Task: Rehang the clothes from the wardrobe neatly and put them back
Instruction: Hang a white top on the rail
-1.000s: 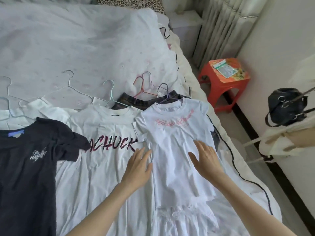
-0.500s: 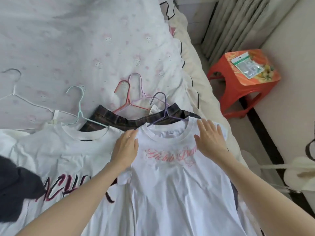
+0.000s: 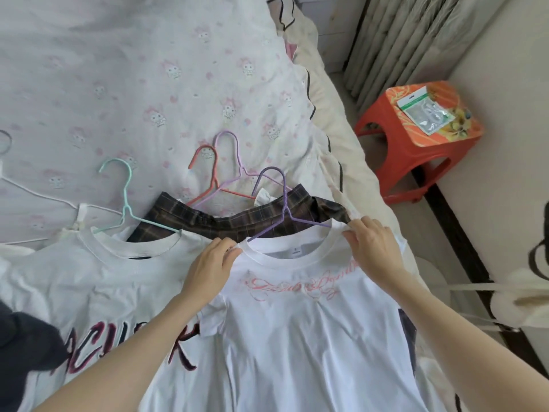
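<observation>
On the bed (image 3: 124,69), a white T-shirt (image 3: 297,331) with pink script lettering lies flat, front side up, threaded onto a purple hanger (image 3: 283,208) whose hook points away from the person. The left hand (image 3: 209,270) pinches the collar at the shirt's left shoulder, fingers curled onto the fabric. The right hand (image 3: 372,248) pinches the collar at the shirt's right shoulder in the same way. Just beyond the shirt's collar lies a dark plaid garment (image 3: 237,217), with a red hanger (image 3: 212,179) and a lilac hanger (image 3: 234,162) on it. Left of the shirt, and touching it, lies another white T-shirt (image 3: 98,281) with dark lettering on a mint hanger (image 3: 126,200).
</observation>
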Motion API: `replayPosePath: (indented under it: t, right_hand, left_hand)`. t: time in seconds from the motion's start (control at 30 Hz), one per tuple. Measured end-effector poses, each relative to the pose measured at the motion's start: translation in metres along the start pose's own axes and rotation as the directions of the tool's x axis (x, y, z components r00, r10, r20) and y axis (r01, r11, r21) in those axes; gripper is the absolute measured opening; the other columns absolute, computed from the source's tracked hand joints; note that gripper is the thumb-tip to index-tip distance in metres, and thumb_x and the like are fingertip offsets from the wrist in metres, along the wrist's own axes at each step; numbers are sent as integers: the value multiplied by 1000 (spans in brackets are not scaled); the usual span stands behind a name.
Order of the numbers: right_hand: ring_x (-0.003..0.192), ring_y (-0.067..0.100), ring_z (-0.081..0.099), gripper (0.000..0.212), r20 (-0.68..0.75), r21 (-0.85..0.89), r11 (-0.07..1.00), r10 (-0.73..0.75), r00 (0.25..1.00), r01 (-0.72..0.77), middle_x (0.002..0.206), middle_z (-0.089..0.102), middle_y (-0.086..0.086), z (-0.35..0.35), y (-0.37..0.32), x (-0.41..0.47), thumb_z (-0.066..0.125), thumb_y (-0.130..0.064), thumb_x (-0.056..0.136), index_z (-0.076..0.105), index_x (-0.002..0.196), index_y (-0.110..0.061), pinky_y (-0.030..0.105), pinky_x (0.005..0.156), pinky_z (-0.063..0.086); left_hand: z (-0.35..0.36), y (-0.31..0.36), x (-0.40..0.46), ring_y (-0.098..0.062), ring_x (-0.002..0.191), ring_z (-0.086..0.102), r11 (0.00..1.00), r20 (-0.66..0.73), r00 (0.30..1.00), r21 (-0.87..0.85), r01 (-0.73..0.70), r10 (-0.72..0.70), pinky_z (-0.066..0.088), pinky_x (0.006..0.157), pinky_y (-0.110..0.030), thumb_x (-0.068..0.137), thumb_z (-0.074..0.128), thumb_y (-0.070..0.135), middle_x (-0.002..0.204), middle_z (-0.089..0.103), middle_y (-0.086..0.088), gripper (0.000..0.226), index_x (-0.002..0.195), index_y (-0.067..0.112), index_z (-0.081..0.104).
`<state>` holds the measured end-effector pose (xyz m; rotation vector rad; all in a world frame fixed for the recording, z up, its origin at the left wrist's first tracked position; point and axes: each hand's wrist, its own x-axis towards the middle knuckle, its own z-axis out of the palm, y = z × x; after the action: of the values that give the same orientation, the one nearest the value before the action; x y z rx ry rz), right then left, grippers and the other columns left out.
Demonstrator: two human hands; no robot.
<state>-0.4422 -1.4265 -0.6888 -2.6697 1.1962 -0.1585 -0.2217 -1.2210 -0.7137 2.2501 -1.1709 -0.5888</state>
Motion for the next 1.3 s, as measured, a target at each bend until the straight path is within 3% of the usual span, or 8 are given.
replayPosePath:
  t: [0.13,0.27,0.47,0.53,0.77,1.0,1.13,1.3]
  right_hand:
    - [79,32,54,12,64,173,978,103,993,-113,83,58,11,-41,-7,-27,58,-14,89,58,89,-2,34,66,31]
    - [73,27,52,15,94,331,915,210,973,-230,78,56,4,-97,-16,-66,60,-18,88,52,94,-6,36,62,36]
    - [85,26,60,20,-62,355,906,271,961,-233,93,66,5,-191,-35,-152,57,-21,90,57,108,-13,35,75,44]
    - [92,23,62,28,-146,324,922,269,952,-211,103,66,0,-207,-44,-201,53,-27,93,60,118,-18,33,84,43]
    - [76,20,59,13,-214,275,909,374,902,-312,80,56,-8,-225,-44,-377,55,-23,92,64,89,-15,36,65,47]
    - [81,26,60,10,-325,264,732,681,656,-628,85,66,0,-253,-37,-534,60,-21,89,63,91,-11,29,65,38]
    - [72,24,60,5,-405,361,630,770,493,-687,75,56,-8,-262,-43,-637,65,-14,85,62,82,-10,26,63,38]
    - [70,7,50,19,-476,428,430,855,207,-795,76,48,-18,-271,-74,-759,54,-40,90,63,87,-24,34,61,47]
  left_hand:
    - [-30,28,-15,-22,61,43,999,7,1000,-38,11,-11,34,59,-34,93,53,21,58,43,11,15,86,7,53]
    - [-63,71,-39,-22,67,45,997,-34,999,-73,-7,4,35,62,-34,92,54,24,61,46,14,13,83,17,48]
    - [-99,140,-118,-11,71,49,976,-218,976,-207,-70,23,27,57,-22,89,61,23,72,57,13,10,87,13,61]
    - [-100,148,-151,-13,75,57,953,-191,980,-285,-102,48,34,60,-13,85,66,18,78,62,7,8,85,11,66]
    - [-93,193,-240,1,79,59,908,34,963,-345,-239,266,37,65,-1,80,71,19,81,66,8,16,73,29,60]
    - [-50,283,-310,-10,81,61,835,176,845,-346,-427,505,39,68,-10,80,70,26,80,64,9,8,77,20,66]
    - [-16,340,-363,-22,85,61,736,267,691,-349,-580,672,44,84,-46,80,71,28,74,61,12,11,72,27,63]
    - [25,382,-460,-22,87,58,651,411,505,-489,-581,759,43,87,-46,82,69,30,76,57,13,12,73,29,62]
